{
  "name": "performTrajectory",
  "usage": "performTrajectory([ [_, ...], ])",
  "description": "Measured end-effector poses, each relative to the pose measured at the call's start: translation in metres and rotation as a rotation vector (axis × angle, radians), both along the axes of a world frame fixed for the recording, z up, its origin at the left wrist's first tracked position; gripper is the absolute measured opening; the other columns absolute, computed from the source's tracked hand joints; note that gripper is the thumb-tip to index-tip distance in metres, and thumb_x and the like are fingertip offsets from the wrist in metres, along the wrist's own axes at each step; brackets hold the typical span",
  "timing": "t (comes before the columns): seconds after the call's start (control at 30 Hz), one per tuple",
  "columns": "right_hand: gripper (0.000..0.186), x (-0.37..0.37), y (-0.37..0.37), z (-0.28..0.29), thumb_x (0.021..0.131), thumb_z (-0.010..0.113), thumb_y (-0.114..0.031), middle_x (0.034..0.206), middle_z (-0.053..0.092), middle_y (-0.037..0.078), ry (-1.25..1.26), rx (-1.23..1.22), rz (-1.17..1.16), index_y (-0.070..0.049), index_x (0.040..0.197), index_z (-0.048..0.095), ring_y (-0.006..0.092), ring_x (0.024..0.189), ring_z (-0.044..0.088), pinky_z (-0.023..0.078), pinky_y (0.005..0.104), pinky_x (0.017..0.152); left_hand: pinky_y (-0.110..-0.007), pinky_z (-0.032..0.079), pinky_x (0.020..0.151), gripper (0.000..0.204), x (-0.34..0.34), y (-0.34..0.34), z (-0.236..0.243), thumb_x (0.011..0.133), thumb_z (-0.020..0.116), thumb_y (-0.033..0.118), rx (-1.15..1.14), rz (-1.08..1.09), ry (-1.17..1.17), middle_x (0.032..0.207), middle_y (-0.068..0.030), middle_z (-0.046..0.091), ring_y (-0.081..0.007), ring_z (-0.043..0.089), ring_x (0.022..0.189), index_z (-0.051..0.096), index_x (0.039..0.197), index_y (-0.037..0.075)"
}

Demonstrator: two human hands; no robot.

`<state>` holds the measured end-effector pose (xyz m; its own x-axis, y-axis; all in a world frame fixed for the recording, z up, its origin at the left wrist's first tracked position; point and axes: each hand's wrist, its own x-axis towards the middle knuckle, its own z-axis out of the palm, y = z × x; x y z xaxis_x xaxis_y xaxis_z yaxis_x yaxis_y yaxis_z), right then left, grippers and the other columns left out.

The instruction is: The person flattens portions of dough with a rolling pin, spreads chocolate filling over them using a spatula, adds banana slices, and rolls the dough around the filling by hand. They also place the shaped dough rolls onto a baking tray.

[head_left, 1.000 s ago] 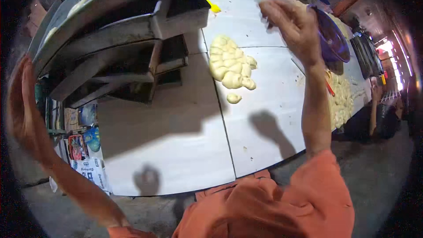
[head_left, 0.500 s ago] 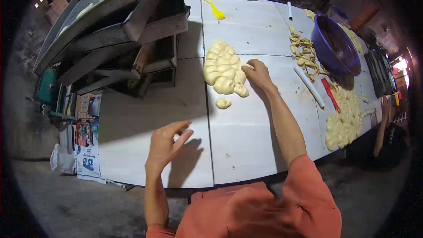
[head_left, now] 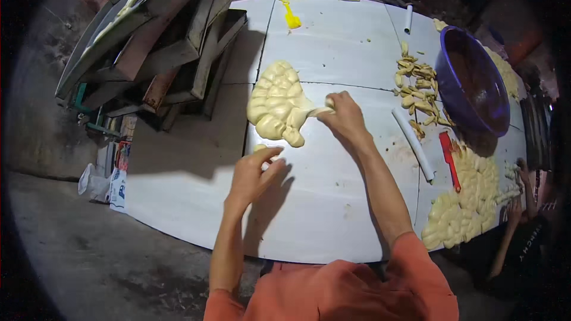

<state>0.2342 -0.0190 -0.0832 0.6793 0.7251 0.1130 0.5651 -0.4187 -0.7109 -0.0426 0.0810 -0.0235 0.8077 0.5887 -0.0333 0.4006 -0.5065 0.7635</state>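
Toward the middle of the white worktop (head_left: 324, 208), just to the left of our right hand (head_left: 347, 120), lies a mound of pale dough (head_left: 276, 96), its rounded lumps pressed together. The grip of our right hand is pinched tight on one end of a stretched strand (head_left: 319, 111), whose other end joins the mound; we judge that it is held low and sideways so the strand draws out without lifting the whole mass. Our left hand (head_left: 250, 178) is just in front of the mound, its grip loosely parted between thumb and fingers, with nothing in it that we can make out. It partly hides a small lump (head_left: 259, 147), and we cannot tell whether the fingertips touch it. Stacked metal pans (head_left: 169, 59) rise at the left; a purple basin (head_left: 450, 86), a white rod (head_left: 413, 144) and a red tool (head_left: 449, 160) sit at the right, presumably to be reachable yet out of the way.
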Motion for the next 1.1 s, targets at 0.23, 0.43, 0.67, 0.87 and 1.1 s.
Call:
performTrajectory([
  [0.23,0.025,0.016,0.0,-0.012,0.085,0.063,-0.013,0.089,0.071,0.013,-0.052,0.037,0.186,0.0,0.106,0.065,0.029,0.074,0.065,0.052,0.0416,0.072,-0.042,0.053,0.089,0.042,0.096,0.01,-0.018,0.091,0.074,0.024,0.246,-0.07,-0.138,0.121,-0.0172,0.07,-0.0341,0.068,0.108,0.066,0.129,0.007],
  [0.43,0.027,0.019,-0.019,0.0,0.09,0.067,-0.017,0.078,0.056,-0.001,0.971,0.315,0.049,0.002,0.109,0.066,0.0078,0.068,0.049,0.044,0.0244,0.062,-0.051,0.038,0.109,0.042,0.151,0.011,-0.057,0.085,0.074,0.021,0.63,-0.192,-0.092,0.126,-0.0127,0.066,-0.03,0.058,0.124,0.069,0.126,0.015],
  [0.67,0.029,0.008,-0.053,0.011,0.084,0.073,-0.022,0.076,0.06,0.002,1.056,0.11,0.108,0.003,0.097,0.068,0.009,0.069,0.054,0.043,0.0243,0.063,-0.054,0.036,0.108,0.015,0.159,0.009,-0.064,0.088,0.068,0.014,0.564,-0.208,-0.071,0.117,-0.0083,0.067,-0.0241,0.057,0.124,0.075,0.102,0.011],
  [0.87,0.022,-0.041,-0.125,0.06,0.089,0.074,-0.022,0.08,0.061,0.0,1.072,0.182,0.199,-0.004,0.1,0.068,0.0088,0.074,0.057,0.044,0.0241,0.066,-0.063,0.032,0.112,0.046,0.149,0.013,-0.081,0.093,0.067,0.015,0.726,-0.051,-0.163,0.137,-0.0218,0.058,-0.0363,0.046,0.139,0.059,0.138,0.01],
  [1.1,0.024,-0.136,-0.165,0.029,0.098,0.064,-0.012,0.103,0.067,0.008,1.096,0.301,-0.099,-0.005,0.121,0.059,0.0151,0.087,0.068,0.06,0.0294,0.073,-0.035,0.051,0.097,0.06,0.032,-0.071,-0.043,0.087,0.079,0.02,-0.578,-0.084,-0.082,0.119,-0.0162,0.07,-0.023,0.067,0.109,0.058,0.138,-0.006],
])
